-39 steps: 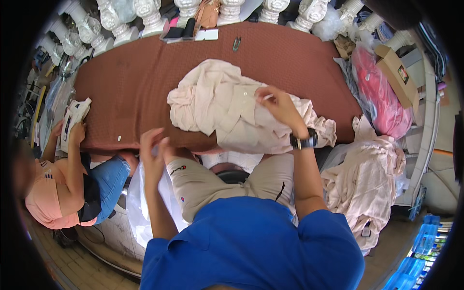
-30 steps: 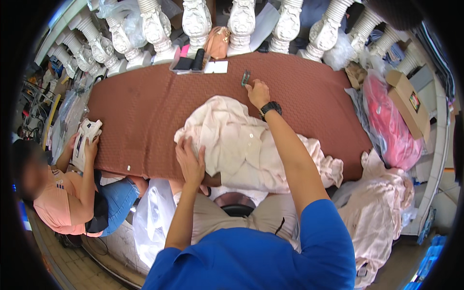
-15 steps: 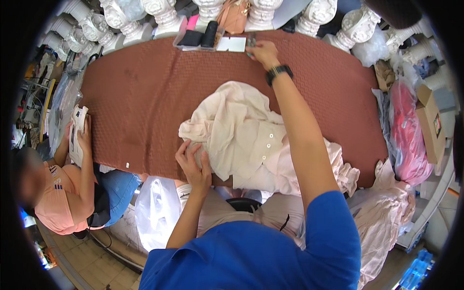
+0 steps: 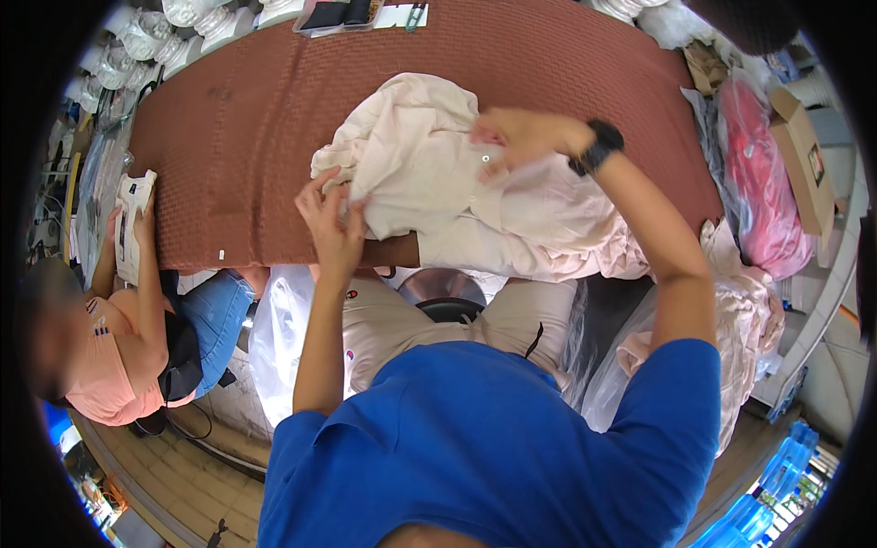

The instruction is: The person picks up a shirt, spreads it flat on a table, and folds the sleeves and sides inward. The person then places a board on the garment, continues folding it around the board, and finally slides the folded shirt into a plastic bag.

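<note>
A pale cream-pink buttoned shirt (image 4: 411,164) lies crumpled along the near middle of the table, its lower part hanging over the front edge. My left hand (image 4: 331,219) rests at the shirt's left edge, fingers apart and slightly curled against the cloth. Over the buttoned front, my right hand (image 4: 530,142) is smeared by motion, so its grip is unclear. A black watch is on that wrist. Small thread snips (image 4: 415,16) lie on a white card (image 4: 391,16) at the far edge of the table, away from both hands.
A brown textured cover (image 4: 219,137) spans the table. A clear tray (image 4: 338,16) with dark items sits at the far edge. On the left, another person holds a folded pale garment (image 4: 133,219). Bagged pink cloth (image 4: 754,173) and an open carton (image 4: 802,155) stand right.
My right hand has let go of the thread snips and come back from the far edge to the shirt. The view has shifted; my left hand stays at the shirt's left edge.
</note>
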### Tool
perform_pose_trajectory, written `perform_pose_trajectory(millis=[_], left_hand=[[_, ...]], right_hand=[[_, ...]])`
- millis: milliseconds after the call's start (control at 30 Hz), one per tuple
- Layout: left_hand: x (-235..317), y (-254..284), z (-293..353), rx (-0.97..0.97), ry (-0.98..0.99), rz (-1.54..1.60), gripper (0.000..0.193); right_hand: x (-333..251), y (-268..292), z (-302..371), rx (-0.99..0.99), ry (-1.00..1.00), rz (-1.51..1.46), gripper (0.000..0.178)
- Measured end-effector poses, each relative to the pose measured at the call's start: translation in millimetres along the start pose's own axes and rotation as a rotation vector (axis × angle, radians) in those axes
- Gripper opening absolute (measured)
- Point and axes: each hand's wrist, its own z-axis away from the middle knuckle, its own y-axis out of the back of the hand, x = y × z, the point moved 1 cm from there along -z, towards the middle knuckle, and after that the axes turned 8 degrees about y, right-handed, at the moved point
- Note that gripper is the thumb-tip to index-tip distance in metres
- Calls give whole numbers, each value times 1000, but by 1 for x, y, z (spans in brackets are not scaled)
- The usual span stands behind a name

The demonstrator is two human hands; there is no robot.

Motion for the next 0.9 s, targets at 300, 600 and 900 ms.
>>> perform_pose_trajectory(millis=[300, 600, 900], left_hand=[[13, 32, -104, -161, 473, 1123, 21], [40, 16, -179, -146, 245, 781, 53], [66, -17, 40, -774, -445, 155, 31]], right_hand=[[39, -33, 116, 364, -158, 173, 43], [8, 74, 122, 1063, -273, 801, 33], [-82, -131, 99, 152, -10, -24, 31]])
